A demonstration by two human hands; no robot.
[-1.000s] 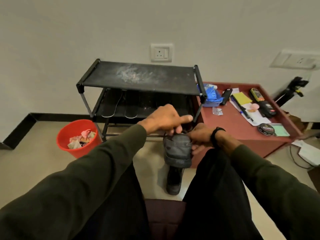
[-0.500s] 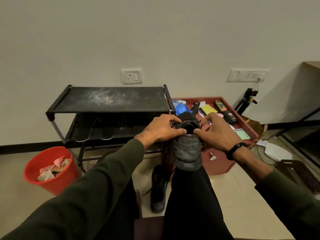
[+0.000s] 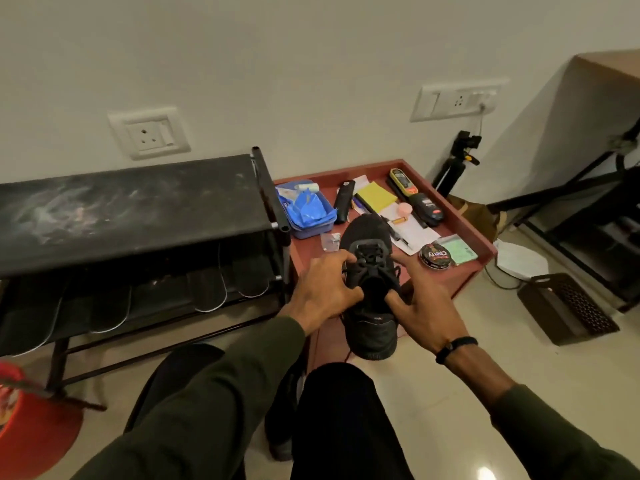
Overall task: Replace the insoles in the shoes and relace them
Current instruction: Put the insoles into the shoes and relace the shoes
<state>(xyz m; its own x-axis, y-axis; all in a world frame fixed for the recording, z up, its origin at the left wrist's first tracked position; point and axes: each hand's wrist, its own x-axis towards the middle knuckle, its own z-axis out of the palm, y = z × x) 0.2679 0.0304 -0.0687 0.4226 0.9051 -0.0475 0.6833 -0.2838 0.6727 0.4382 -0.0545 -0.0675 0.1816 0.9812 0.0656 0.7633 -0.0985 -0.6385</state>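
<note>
Since a moment ago our view has swung right and down, and the shoe (image 3: 370, 292) now shows its laces. It sits on our right knee (image 3: 337, 386). Our left hand (image 3: 323, 292) and right hand (image 3: 424, 306) each grip its collar, fingers curled. Beyond lie insoles (image 3: 207, 289) in the rack (image 3: 138, 209).

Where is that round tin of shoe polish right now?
In the head view, the shoe polish tin sits at the front right of the red low table, beside a green notepad, just right of the black shoe.
</note>
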